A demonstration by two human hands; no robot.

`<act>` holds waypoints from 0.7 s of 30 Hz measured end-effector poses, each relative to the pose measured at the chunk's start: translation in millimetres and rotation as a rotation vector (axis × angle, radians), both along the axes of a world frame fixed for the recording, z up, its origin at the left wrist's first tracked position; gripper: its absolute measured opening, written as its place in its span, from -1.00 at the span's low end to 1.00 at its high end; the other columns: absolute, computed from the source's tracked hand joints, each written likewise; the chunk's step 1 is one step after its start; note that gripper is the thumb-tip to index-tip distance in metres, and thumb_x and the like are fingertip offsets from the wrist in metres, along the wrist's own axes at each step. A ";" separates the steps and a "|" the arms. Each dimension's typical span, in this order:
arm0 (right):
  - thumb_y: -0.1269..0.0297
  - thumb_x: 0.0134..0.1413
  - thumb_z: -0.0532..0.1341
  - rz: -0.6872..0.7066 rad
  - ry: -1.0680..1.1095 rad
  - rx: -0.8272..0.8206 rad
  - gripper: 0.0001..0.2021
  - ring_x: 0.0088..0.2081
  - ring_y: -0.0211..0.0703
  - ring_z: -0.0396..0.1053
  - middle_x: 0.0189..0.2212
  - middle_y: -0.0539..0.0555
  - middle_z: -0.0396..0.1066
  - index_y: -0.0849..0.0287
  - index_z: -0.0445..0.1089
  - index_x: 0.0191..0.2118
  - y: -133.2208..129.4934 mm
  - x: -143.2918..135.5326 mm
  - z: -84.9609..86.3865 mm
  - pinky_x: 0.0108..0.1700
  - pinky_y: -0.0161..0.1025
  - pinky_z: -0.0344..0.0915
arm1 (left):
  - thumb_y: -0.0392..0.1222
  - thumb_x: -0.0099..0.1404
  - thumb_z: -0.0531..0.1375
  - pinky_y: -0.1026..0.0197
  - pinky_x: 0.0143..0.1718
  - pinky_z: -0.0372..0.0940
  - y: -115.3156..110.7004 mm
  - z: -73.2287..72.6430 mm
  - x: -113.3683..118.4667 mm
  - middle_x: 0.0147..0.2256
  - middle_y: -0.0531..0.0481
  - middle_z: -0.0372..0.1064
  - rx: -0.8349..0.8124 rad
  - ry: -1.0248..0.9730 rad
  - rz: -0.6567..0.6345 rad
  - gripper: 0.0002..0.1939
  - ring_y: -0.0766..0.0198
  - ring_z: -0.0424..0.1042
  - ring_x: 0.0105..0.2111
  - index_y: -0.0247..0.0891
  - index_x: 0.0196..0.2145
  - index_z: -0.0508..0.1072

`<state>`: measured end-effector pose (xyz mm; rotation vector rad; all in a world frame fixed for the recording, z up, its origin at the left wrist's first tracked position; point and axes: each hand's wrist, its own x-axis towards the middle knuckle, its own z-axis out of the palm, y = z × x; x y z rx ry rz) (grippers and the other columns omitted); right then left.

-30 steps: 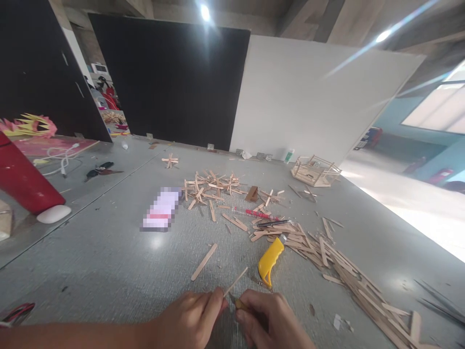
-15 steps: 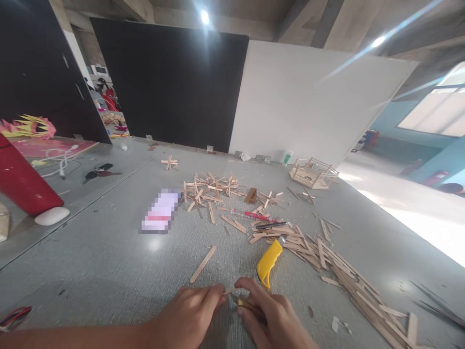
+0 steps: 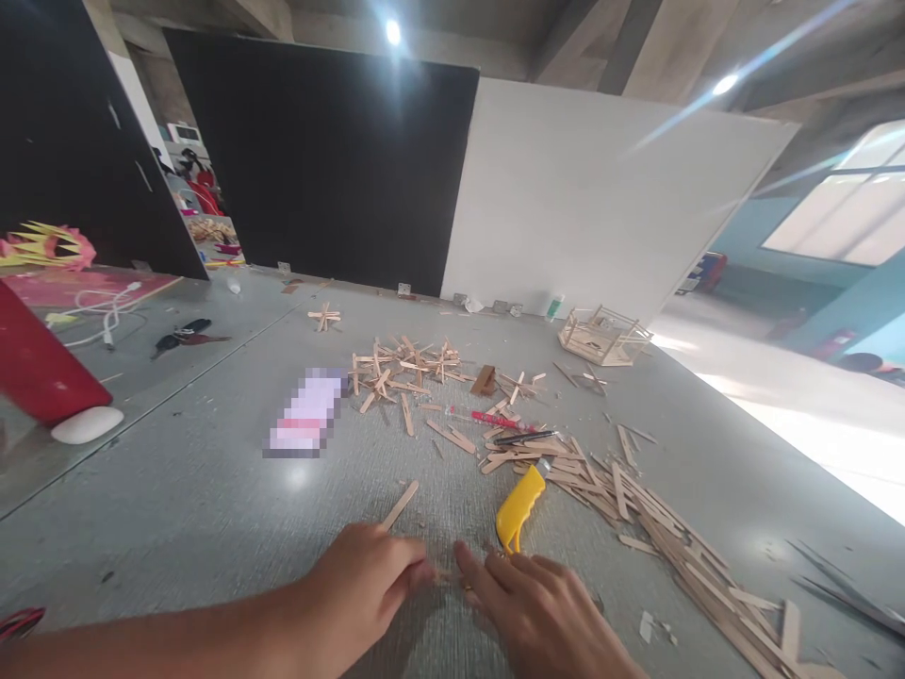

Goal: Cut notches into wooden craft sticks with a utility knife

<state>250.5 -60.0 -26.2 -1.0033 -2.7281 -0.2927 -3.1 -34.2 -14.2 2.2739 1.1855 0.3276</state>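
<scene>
My left hand [image 3: 368, 575] is closed, with thumb and forefinger pinching a thin piece of craft stick [image 3: 441, 573] just above the table. Facing it, my right hand [image 3: 534, 599] is slightly blurred, palm down and fingers curled over a small knife with a brass-coloured handle. Only a glint of that knife shows beneath the fingers. A whole craft stick [image 3: 402, 503] lies just beyond my left hand, partly covered by it. The yellow-handled cutter [image 3: 519, 506] rests right behind my right fingertips.
Craft sticks [image 3: 657, 514] are heaped along the right, with a pen [image 3: 527, 438] on them. Small stick assemblies [image 3: 403, 363] lie farther back near a blurred phone [image 3: 307, 415]. A stick frame [image 3: 604, 338] stands back right; a red cylinder [image 3: 42, 363] is at left.
My right hand has turned more palm down, covering the knife that showed before. My left hand has shifted up and now overlaps the lone craft stick's near end. The view has moved slightly.
</scene>
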 end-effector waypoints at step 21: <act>0.65 0.10 0.16 -0.017 -0.122 0.116 -0.58 -0.51 -0.20 0.48 -0.39 0.02 0.49 0.40 0.41 0.10 -19.9 -10.5 2.5 -0.58 -0.21 0.30 | 0.04 0.48 0.05 0.23 -0.52 0.12 8.0 13.6 -0.9 -0.71 0.10 0.18 -0.538 -0.202 0.044 -0.47 0.28 0.21 -0.65 -0.16 -0.64 0.20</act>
